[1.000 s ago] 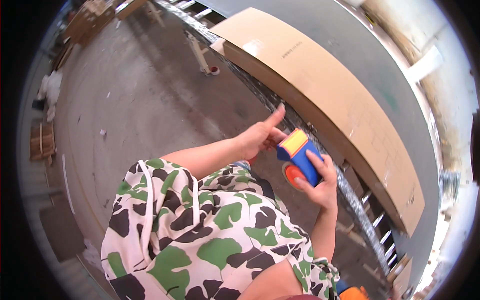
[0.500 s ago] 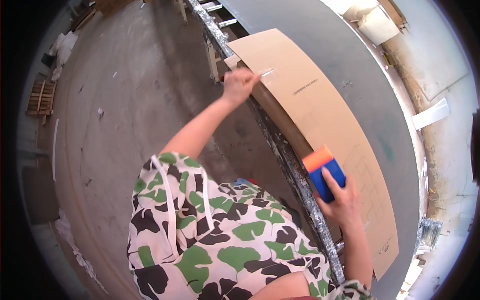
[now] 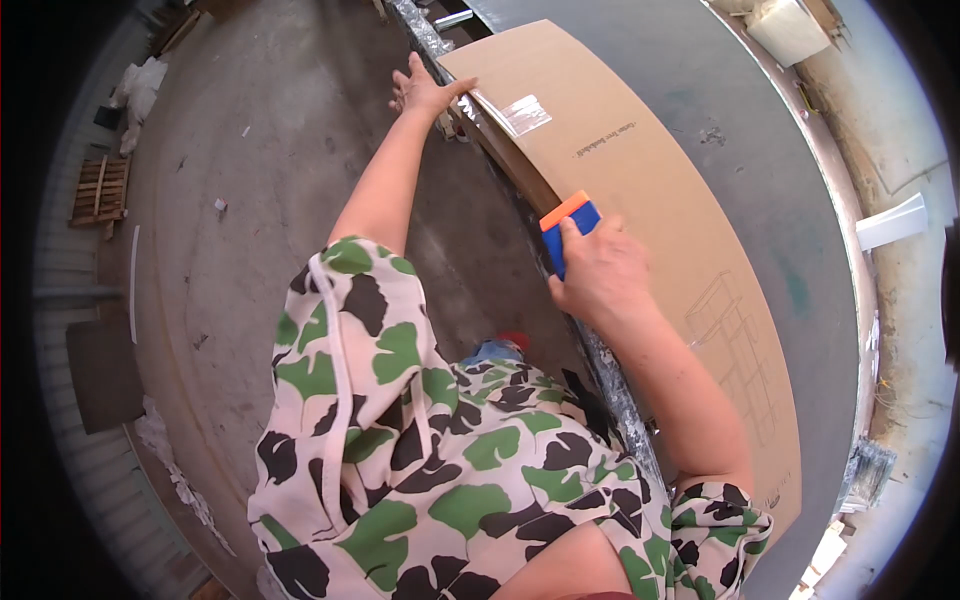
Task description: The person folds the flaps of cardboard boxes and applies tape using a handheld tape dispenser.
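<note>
A long, flat brown cardboard box [image 3: 640, 170] lies along the workbench in front of me, with a line drawing and print on its top. A shiny strip of clear tape [image 3: 527, 115] sticks to its top near the far end and runs toward the near side edge. My left hand [image 3: 425, 95] is open at that edge, its fingers spread and its thumb touching the box beside the tape. My right hand [image 3: 605, 265] is closed round a blue and orange tape dispenser [image 3: 570, 228], held over the box's near edge. Its underside is hidden by my hand.
The grey bench top [image 3: 680, 85] extends beyond the box, with a paint-spattered metal rail [image 3: 620, 385] along its near edge. At the far left, a wooden pallet [image 3: 98, 190] and white plastic sheeting [image 3: 145, 80] lie on the concrete floor. A white sheet piece [image 3: 893, 223] stands out by the right wall.
My left hand has let go of the tape end, opened and moved up and left. The tape lies flatter on the box. My right hand has moved forward and left with the tape dispenser.
</note>
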`<action>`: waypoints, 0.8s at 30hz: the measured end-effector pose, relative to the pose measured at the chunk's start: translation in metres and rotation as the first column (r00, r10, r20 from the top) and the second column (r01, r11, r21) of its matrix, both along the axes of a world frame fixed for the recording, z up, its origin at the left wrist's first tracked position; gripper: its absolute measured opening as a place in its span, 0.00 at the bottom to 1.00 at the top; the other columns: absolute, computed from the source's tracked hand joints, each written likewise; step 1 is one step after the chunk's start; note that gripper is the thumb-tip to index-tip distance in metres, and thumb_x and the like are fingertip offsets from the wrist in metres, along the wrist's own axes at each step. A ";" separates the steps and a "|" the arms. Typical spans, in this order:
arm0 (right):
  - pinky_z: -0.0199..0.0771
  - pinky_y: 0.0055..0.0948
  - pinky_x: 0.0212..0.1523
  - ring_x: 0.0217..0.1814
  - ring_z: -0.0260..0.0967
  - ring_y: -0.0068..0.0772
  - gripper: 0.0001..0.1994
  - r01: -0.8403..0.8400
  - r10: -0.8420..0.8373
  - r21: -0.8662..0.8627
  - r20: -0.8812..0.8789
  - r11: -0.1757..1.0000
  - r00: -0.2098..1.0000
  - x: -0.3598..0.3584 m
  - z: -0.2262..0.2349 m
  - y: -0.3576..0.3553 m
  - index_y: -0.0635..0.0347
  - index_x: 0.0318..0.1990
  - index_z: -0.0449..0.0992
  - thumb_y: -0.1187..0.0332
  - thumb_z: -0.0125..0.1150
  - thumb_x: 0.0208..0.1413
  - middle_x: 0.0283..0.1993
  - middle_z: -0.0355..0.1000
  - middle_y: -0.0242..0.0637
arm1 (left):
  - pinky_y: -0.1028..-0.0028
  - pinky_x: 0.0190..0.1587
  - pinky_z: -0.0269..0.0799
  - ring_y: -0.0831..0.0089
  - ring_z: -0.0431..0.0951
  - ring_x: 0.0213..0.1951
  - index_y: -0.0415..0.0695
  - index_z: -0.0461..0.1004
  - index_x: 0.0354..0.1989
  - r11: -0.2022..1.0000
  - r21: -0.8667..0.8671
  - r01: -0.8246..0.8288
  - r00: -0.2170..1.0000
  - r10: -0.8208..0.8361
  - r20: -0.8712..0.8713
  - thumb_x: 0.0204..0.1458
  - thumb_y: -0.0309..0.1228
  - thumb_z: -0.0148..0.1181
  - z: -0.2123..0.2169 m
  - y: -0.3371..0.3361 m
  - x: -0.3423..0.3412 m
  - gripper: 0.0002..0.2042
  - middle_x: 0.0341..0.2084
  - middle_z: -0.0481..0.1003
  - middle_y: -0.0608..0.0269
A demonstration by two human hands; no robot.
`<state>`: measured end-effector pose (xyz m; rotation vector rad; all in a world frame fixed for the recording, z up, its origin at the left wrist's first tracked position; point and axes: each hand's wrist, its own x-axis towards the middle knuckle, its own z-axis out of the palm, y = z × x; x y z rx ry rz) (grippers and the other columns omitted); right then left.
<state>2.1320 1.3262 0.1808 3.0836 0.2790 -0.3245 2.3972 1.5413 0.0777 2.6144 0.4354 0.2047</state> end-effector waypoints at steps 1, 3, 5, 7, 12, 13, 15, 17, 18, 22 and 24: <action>0.76 0.33 0.30 0.37 0.71 0.41 0.28 -0.035 0.035 -0.021 -0.005 0.999 0.999 0.002 0.002 0.008 0.58 0.54 0.73 0.58 0.65 0.43 0.38 0.67 0.50 | 0.49 0.67 0.42 0.48 0.48 0.68 0.44 0.48 0.69 0.997 0.078 0.007 0.961 -0.028 0.275 0.40 0.65 0.61 -0.015 0.012 0.004 0.53 0.66 0.51 0.40; 0.75 0.34 0.27 0.36 0.71 0.41 0.28 -0.051 0.052 -0.061 0.022 0.997 0.998 0.004 -0.006 0.010 0.58 0.55 0.72 0.58 0.64 0.44 0.37 0.67 0.50 | 0.49 0.67 0.40 0.47 0.46 0.69 0.40 0.51 0.67 0.998 0.025 0.054 0.848 -0.059 0.527 0.49 0.64 0.52 -0.016 -0.027 -0.002 0.46 0.66 0.50 0.40; 0.77 0.34 0.30 0.36 0.72 0.41 0.32 -0.031 0.032 -0.091 0.014 0.995 0.999 0.005 -0.019 0.009 0.57 0.57 0.71 0.54 0.66 0.42 0.35 0.66 0.49 | 0.51 0.69 0.35 0.48 0.40 0.70 0.34 0.54 0.66 0.991 -0.018 0.134 0.940 -0.121 0.319 0.55 0.65 0.38 -0.032 -0.073 -0.015 0.44 0.67 0.48 0.38; 0.77 0.34 0.28 0.37 0.72 0.41 0.30 -0.057 0.058 -0.045 0.021 0.997 0.998 0.007 -0.019 0.004 0.60 0.53 0.72 0.56 0.66 0.41 0.34 0.67 0.49 | 0.52 0.70 0.30 0.48 0.36 0.71 0.32 0.52 0.66 0.987 0.154 0.050 0.979 -0.079 0.188 0.55 0.65 0.37 -0.052 -0.096 -0.020 0.45 0.68 0.46 0.38; 0.78 0.35 0.31 0.38 0.73 0.42 0.25 -0.136 0.137 0.014 -0.049 0.991 0.989 0.017 -0.005 -0.001 0.63 0.45 0.75 0.58 0.67 0.40 0.34 0.71 0.48 | 0.56 0.70 0.30 0.49 0.32 0.71 0.32 0.49 0.67 0.995 -0.038 0.087 0.970 -0.076 0.231 0.56 0.65 0.36 -0.054 -0.084 -0.013 0.46 0.69 0.42 0.42; 0.79 0.35 0.32 0.38 0.73 0.41 0.23 -0.150 0.151 0.023 -0.031 0.988 0.988 0.017 -0.006 -0.001 0.63 0.43 0.77 0.58 0.67 0.40 0.33 0.72 0.47 | 0.55 0.70 0.31 0.50 0.31 0.72 0.33 0.48 0.68 0.995 -0.049 0.087 0.973 -0.074 0.219 0.56 0.65 0.35 -0.052 -0.080 -0.011 0.46 0.70 0.41 0.43; 0.79 0.35 0.33 0.39 0.73 0.41 0.19 -0.173 0.172 0.058 0.017 0.983 0.985 0.014 0.001 -0.002 0.62 0.38 0.79 0.59 0.67 0.40 0.35 0.74 0.46 | 0.55 0.70 0.30 0.46 0.29 0.71 0.32 0.43 0.68 0.992 -0.118 0.040 0.972 -0.011 0.235 0.55 0.66 0.35 -0.051 -0.076 -0.014 0.48 0.70 0.34 0.39; 0.79 0.35 0.34 0.40 0.73 0.40 0.16 -0.185 0.180 0.066 0.074 0.981 0.981 0.011 0.003 -0.005 0.61 0.34 0.81 0.60 0.66 0.40 0.36 0.76 0.44 | 0.55 0.71 0.30 0.43 0.29 0.71 0.31 0.40 0.69 0.977 -0.212 -0.032 0.971 0.081 0.226 0.55 0.67 0.35 -0.039 -0.090 -0.035 0.49 0.69 0.31 0.37; 0.79 0.35 0.34 0.40 0.74 0.39 0.15 -0.147 0.142 0.048 0.098 0.988 0.985 0.011 -0.005 -0.013 0.60 0.33 0.82 0.60 0.66 0.40 0.36 0.76 0.43 | 0.56 0.71 0.29 0.41 0.28 0.70 0.30 0.38 0.68 0.972 -0.236 0.011 0.974 0.043 0.221 0.54 0.68 0.35 -0.037 -0.114 -0.045 0.50 0.69 0.28 0.35; 0.78 0.35 0.39 0.43 0.76 0.36 0.15 -0.162 0.162 0.042 -0.005 0.986 0.987 -0.047 0.012 -0.058 0.55 0.38 0.83 0.60 0.66 0.41 0.39 0.77 0.39 | 0.57 0.71 0.33 0.42 0.31 0.70 0.30 0.37 0.69 0.962 -0.270 -0.037 0.984 0.083 0.160 0.53 0.68 0.38 -0.037 -0.171 -0.107 0.52 0.69 0.29 0.34; 0.77 0.34 0.41 0.45 0.75 0.35 0.16 -0.111 0.113 0.030 -0.059 0.993 0.992 -0.104 0.002 -0.090 0.54 0.39 0.82 0.59 0.67 0.42 0.42 0.77 0.38 | 0.57 0.70 0.38 0.42 0.33 0.70 0.29 0.38 0.68 0.931 -0.348 -0.110 0.980 0.159 0.116 0.52 0.68 0.40 -0.048 -0.200 -0.156 0.52 0.68 0.29 0.31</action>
